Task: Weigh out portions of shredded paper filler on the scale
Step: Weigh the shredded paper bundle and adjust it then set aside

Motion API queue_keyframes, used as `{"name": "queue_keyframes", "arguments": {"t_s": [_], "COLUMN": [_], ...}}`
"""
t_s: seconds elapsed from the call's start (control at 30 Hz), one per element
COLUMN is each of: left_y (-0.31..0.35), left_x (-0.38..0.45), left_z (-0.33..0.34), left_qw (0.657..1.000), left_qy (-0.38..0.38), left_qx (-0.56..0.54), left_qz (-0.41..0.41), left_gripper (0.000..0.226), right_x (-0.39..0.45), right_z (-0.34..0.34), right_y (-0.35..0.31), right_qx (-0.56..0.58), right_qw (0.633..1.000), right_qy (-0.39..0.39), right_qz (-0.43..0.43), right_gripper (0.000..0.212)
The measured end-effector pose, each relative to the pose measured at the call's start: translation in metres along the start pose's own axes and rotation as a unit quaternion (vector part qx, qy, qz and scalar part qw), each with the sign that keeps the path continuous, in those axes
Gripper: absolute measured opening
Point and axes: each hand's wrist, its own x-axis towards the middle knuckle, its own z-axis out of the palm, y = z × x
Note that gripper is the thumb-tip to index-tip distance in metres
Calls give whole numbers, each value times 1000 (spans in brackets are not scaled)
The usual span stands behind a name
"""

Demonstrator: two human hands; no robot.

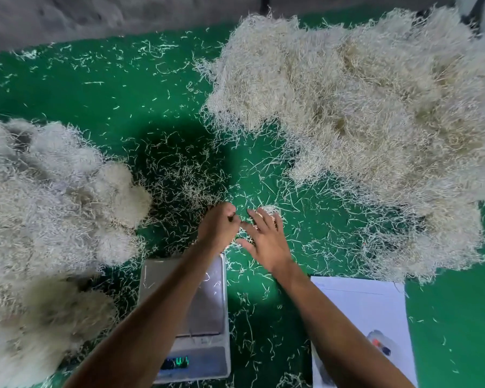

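A large heap of pale shredded paper filler (pixel 361 107) covers the far right of the green table (pixel 95 93). Rounded clumps of filler (pixel 48 205) lie piled along the left. A silver scale (pixel 205 306) with a lit display sits at the near centre; its platform holds only a few strands. My left hand (pixel 219 228) reaches past the scale, fingers curled over loose strands on the table. My right hand (pixel 266 236) lies beside it with fingers spread, touching a small tuft of filler (pixel 269 210) at its fingertips.
Loose strands are scattered over the green surface between the piles. A white sheet or bag (pixel 370 312) with a small printed picture lies at the near right. A grey wall or floor runs along the far edge.
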Motion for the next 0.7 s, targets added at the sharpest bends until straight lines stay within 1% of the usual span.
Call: {"name": "queue_keyframes", "arguments": {"t_s": [0.03,0.1,0.13,0.17,0.2,0.23,0.27,0.3,0.33,0.37,0.4,0.43,0.47,0.5,0.53,0.57,0.6,0.63,0.67,0.7], "left_y": [1,8,15,24,37,48,57,63,68,70,67,57,52,50,52,54,59,65,70,69], "left_x": [6,22,29,36,41,47,56,64,73,81,86,89,88,89,91,100,106,107,111,115], "left_z": [2,6,8,7,6,7,10,15,19,25,30,40,44,47,51,57,55,50,47,44], "left_qw": [1000,999,998,991,967,915,862,830,833,865,903,938,965,970,953,906,862,821,782,787], "left_qy": [-6,-31,-55,-89,-148,-213,-256,-269,-278,-279,-270,-233,-192,-164,-156,-160,-181,-198,-211,-197], "left_qx": [-3,-14,-43,-102,-208,-339,-436,-487,-477,-415,-327,-234,-134,-124,-216,-351,-442,-502,-554,-555], "left_qz": [0,3,6,1,-20,-48,-49,-31,-24,-31,-70,-107,-114,-127,-144,-171,-173,-187,-193,-183], "left_gripper": [23,22,26,34,39,41,40,38,35,30,27,25,32,48,70,92,105,107,97,86], "right_x": [3,18,30,43,56,68,77,85,92,101,109,115,118,119,117,114,108,101,94,86], "right_z": [3,-2,-9,-18,-30,-43,-53,-62,-71,-77,-83,-87,-91,-92,-91,-90,-87,-84,-83,-82], "right_y": [6,14,17,18,18,17,20,26,35,47,59,73,88,99,106,106,100,89,76,64], "right_qx": [30,133,209,283,333,351,342,292,215,133,79,45,21,18,51,116,199,273,312,331], "right_qw": [999,988,969,937,908,897,907,933,958,970,971,965,952,941,935,932,930,927,931,935], "right_qy": [24,67,106,161,204,221,217,203,192,201,224,243,252,232,189,138,95,68,55,51], "right_qz": [-1,36,81,123,151,152,115,51,-4,-22,10,88,175,247,297,314,295,248,181,116], "right_gripper": [39,42,41,35,31,32,33,34,34,30,26,28,32,36,36,32,27,24,24,24]}}
